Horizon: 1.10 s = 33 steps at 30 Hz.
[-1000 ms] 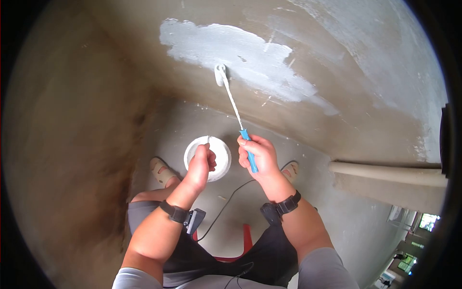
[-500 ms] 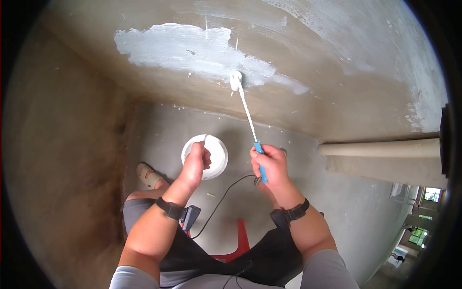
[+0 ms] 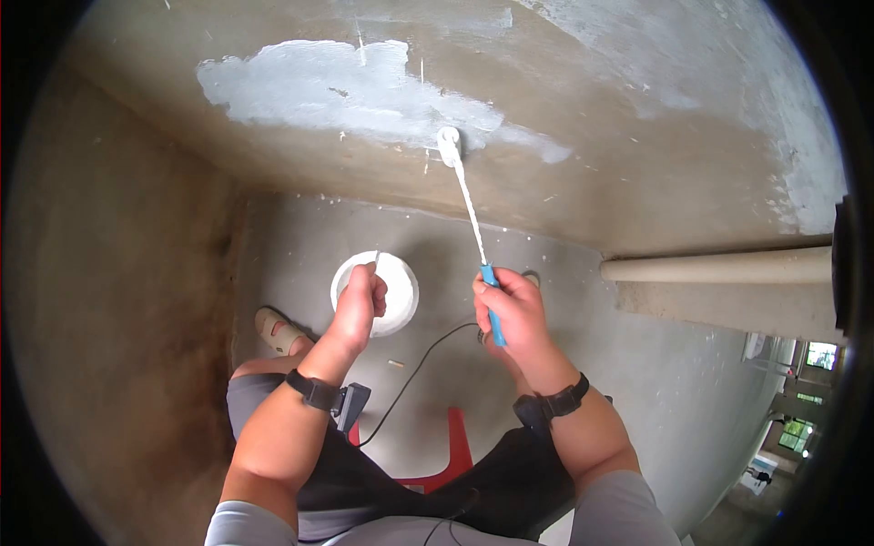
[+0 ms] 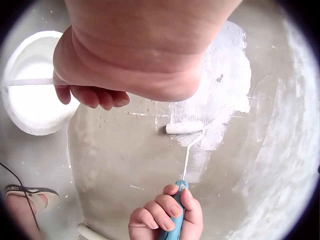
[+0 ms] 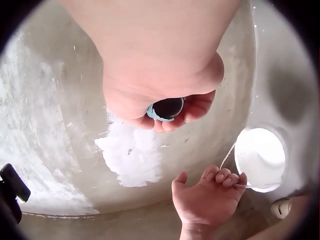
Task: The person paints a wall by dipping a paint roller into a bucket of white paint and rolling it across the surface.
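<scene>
The right hand (image 3: pixel 514 309) gripped the blue handle (image 3: pixel 492 309) of a paint roller (image 3: pixel 449 148), its fingers wrapped round the grip and the thumb laid along it. From there a thin, white-coated rod ran up and slightly left in the head view to the small white roller head, which lay against the wall (image 3: pixel 583 205) at the lower edge of a wet-looking white patch (image 3: pixel 309 86). That patch spread mostly to the left of the roller head, with a thinner smear reaching to the right, and bare grey-brown surface showed below it. The left hand (image 3: pixel 360 305) was closed, its fingers curled round the thin white bail (image 4: pixel 27 82) of a round white bucket (image 3: pixel 414 296), as the right wrist view showed best. The bucket stood on the grey floor (image 3: pixel 628 409) near the foot of the wall, its contents white, the left hand covering part of its mouth in the head view. Near the bucket was a foot in a beige sandal (image 3: pixel 276 328). A black cable (image 3: pixel 410 387) curved over the floor between the forearms, and a red seat (image 3: pixel 458 446) showed between the person's legs. Farther right, a pale pipe (image 3: pixel 719 267) ran along the base of the wall.
</scene>
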Each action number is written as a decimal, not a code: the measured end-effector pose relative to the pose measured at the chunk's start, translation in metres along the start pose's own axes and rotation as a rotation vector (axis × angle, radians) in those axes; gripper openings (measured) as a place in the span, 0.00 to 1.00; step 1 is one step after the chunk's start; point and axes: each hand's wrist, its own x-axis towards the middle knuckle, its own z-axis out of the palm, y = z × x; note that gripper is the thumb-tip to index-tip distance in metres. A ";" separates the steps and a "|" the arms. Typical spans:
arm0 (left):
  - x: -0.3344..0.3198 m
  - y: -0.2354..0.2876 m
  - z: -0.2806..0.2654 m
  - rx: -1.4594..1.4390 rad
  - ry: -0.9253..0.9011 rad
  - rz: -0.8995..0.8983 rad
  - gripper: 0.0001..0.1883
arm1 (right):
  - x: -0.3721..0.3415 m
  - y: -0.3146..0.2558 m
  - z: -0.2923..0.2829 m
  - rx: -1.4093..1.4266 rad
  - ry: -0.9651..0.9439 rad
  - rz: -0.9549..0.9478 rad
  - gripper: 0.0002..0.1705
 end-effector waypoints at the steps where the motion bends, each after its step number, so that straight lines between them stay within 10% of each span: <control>1: -0.001 0.001 -0.001 0.007 0.009 0.016 0.22 | 0.002 -0.003 0.004 -0.002 -0.002 0.003 0.07; 15: -0.007 0.015 -0.032 0.000 0.091 0.030 0.23 | 0.017 0.033 0.017 -0.121 -0.223 0.512 0.10; 22: -0.007 0.012 -0.046 0.004 0.143 0.049 0.24 | 0.013 0.032 0.035 -0.230 -0.293 0.450 0.09; 33: -0.022 0.026 -0.047 -0.013 0.189 0.023 0.26 | -0.005 0.035 0.064 -1.525 -0.419 0.077 0.11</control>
